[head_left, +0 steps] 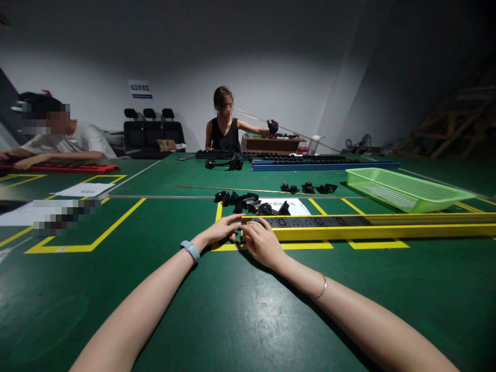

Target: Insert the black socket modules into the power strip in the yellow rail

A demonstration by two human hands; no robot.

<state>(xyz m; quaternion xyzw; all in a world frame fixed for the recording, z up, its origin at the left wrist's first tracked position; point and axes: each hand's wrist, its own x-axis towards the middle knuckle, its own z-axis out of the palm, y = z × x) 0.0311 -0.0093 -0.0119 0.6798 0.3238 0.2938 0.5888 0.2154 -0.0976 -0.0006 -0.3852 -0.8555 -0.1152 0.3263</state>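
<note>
A long yellow rail (372, 231) with black socket modules (318, 221) set in it lies across the green table (217, 310), running off to the right. My left hand (220, 231) touches the rail's left end with its fingers stretched toward it. My right hand (262, 242) rests over that same end, fingers curled on the rail's top and front. Just behind the rail's end lies a heap of loose black socket parts (250, 202) beside a white sheet (296, 206).
A green mesh basket (403, 188) sits back right. A blue rail (321, 165) and black strips lie further back, with a few black parts (308, 187). One person sits opposite (225, 135), another at the left with a red rail (65, 167). Yellow tape marks the table.
</note>
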